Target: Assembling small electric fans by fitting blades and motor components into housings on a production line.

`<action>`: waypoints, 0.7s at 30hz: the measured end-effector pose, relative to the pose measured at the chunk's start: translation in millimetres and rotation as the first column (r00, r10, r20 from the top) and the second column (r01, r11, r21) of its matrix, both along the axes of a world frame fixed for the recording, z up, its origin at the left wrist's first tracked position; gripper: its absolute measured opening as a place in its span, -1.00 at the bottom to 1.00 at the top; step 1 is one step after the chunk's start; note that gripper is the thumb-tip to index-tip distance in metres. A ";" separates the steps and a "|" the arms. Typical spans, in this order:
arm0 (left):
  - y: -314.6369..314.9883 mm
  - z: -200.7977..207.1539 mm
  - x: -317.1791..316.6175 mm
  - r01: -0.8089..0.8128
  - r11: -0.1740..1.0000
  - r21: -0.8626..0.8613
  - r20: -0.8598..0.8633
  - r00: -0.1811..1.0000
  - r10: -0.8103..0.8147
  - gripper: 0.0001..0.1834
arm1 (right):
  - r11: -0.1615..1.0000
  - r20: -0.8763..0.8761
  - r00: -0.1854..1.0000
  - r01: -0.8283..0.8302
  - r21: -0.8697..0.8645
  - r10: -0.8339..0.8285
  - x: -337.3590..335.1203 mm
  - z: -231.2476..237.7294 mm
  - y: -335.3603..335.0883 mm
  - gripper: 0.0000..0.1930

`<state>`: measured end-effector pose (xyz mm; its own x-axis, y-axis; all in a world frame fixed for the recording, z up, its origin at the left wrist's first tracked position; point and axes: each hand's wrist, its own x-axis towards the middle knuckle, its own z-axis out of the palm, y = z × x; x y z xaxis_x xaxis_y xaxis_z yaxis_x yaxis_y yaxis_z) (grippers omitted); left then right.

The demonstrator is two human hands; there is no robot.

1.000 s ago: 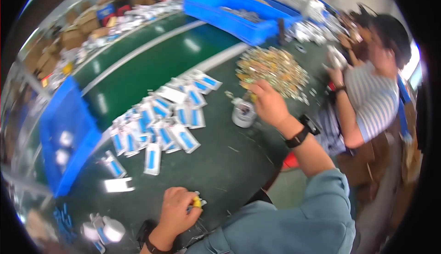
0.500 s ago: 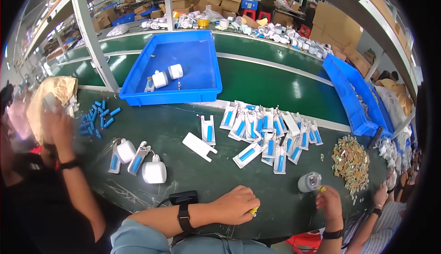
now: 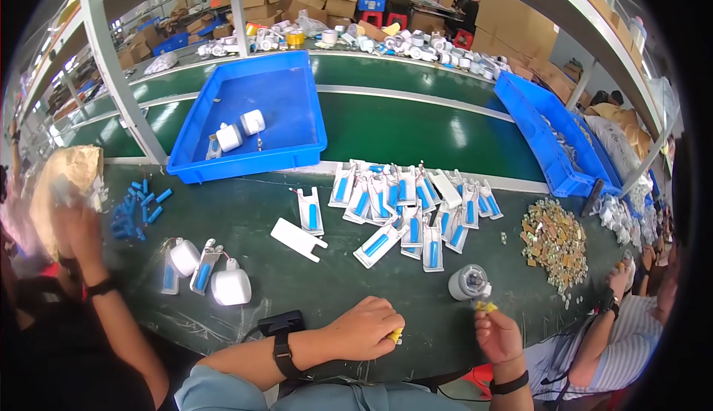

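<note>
Fingers: those of our left hand (image 3: 362, 331) curl narrowly around a yellow piece (image 3: 396, 334); those of our right hand (image 3: 499, 338) pinch a yellow bit (image 3: 486, 307) at their tips.
Worktable (image 3: 364, 285): dark green and scratched, spread out before us.
Blue tray (image 3: 264, 91): at the table's far edge, left of centre, holding round white housings (image 3: 229, 137).
White cases (image 3: 432, 251): heaped beyond our hands, most bearing a blue cylinder.
Board pile (image 3: 553, 240): small tan and greenish pieces to our right.
Round container (image 3: 466, 283): grey and white, just beyond our right fingertips.
Yellow bit's place: just beside that container; whether they touch, we cannot tell.
</note>
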<state>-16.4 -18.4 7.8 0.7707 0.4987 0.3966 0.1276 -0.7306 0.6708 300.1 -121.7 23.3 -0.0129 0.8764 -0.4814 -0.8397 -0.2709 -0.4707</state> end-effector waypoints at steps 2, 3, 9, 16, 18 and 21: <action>3.1 0.1 0.0 0.022 1.000 -0.004 0.005 1.000 -0.022 -0.78 | 0.996 0.179 0.980 -0.084 -0.015 0.085 -17.7 3.5 -0.1 -0.73; 6.7 0.4 0.8 -0.005 1.000 0.004 0.001 1.000 0.005 -0.77 | 0.983 0.347 0.920 -0.178 -0.047 0.183 -29.0 6.4 1.1 -0.72; 22.4 13.2 -8.7 -0.090 0.992 -0.089 -0.004 0.996 0.090 -0.73 | 0.903 0.513 0.754 -0.414 -0.115 0.411 -96.6 10.5 24.1 -0.74; 23.8 13.0 -2.5 -0.034 0.984 -0.173 -0.002 0.999 0.034 -0.70 | 0.890 0.502 0.769 -0.457 -0.002 0.396 -111.9 6.3 24.8 -0.71; 23.7 14.3 -2.0 -0.022 0.983 -0.181 -0.019 1.000 0.019 -0.70 | 0.878 0.538 0.741 -0.478 0.003 0.402 -112.4 3.7 24.5 -0.70; 18.1 13.7 -2.1 -0.032 0.981 -0.192 -0.030 0.999 0.026 -0.71 | 0.890 0.518 0.761 -0.457 -0.001 0.392 -115.2 0.6 20.1 -0.72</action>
